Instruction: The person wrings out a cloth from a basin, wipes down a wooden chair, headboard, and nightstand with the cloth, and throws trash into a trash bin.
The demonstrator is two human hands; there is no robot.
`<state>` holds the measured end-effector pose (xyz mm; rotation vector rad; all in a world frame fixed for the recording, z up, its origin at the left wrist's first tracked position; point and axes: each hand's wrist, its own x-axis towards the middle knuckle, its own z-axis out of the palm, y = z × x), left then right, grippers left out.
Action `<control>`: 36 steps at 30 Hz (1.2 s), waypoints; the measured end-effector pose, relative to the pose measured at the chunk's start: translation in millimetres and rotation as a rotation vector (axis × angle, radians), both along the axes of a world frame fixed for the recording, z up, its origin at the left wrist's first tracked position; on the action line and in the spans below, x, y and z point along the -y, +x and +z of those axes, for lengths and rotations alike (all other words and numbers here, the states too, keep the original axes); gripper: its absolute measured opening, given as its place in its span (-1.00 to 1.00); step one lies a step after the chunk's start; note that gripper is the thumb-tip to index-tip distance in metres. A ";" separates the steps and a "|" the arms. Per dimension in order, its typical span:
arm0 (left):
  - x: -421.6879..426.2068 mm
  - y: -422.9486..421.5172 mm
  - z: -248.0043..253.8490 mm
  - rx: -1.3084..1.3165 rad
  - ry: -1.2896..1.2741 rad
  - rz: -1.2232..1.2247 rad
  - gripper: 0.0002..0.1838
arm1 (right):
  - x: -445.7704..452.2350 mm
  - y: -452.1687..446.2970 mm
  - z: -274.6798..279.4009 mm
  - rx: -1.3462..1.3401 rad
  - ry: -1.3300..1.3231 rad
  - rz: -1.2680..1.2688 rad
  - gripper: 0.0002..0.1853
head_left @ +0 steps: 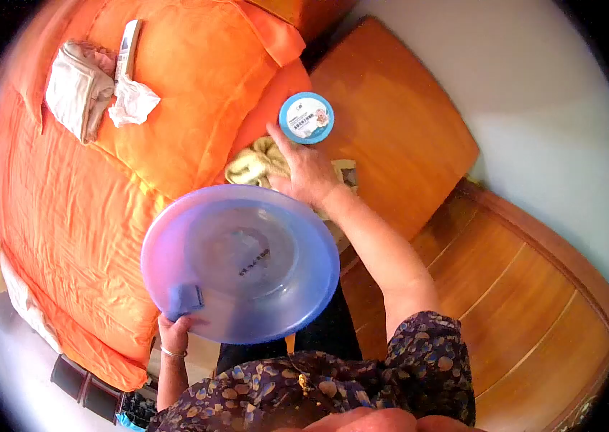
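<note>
A translucent blue-purple basin (240, 252) is in front of my body, tilted so that its inside shows. My left hand (175, 331) grips its lower left rim, next to a small blue item (186, 299) that lies against the basin wall. My right hand (304, 169) is above the basin's far rim, its fingers around a yellow-green cloth (258, 164). One fingertip of that hand is close beside a round tub with a blue rim and a white label (306, 119); whether they touch is unclear.
An orange-covered bed (67, 237) fills the left side. On it are white cloth (74, 90), crumpled tissue (134, 101) and a white remote-like object (128, 47). A wooden board (391, 108) stands at the right, above a wooden floor (513, 309), beside a pale wall (535, 86).
</note>
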<state>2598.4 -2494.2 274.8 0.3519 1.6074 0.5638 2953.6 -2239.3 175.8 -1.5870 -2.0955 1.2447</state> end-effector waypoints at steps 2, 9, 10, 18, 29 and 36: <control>1.1 -10.0 -3.5 -0.022 -0.021 -0.062 -0.66 | -16.4 -3.5 -4.3 0.053 -0.145 -0.028 -0.12; 5.2 -14.0 -22.6 -0.018 -0.012 -0.016 -0.68 | -25.5 46.5 -20.1 -0.094 -0.197 -0.447 -0.06; 7.3 -14.5 -26.3 0.006 -0.005 -0.010 -0.68 | -26.6 63.8 -16.2 -0.088 -0.210 -0.514 -0.14; 0.6 -1.7 -31.6 0.028 -0.059 0.008 -0.72 | 86.4 86.6 -0.4 0.777 0.221 -0.127 -0.38; -22.1 9.8 -15.5 -0.022 -0.049 0.035 -0.72 | -137.6 36.0 -53.1 0.974 0.274 -0.249 -0.45; -1.0 -16.0 -19.3 -0.008 -0.054 0.022 -0.70 | -40.6 -7.9 -50.9 0.789 0.390 -0.146 -0.64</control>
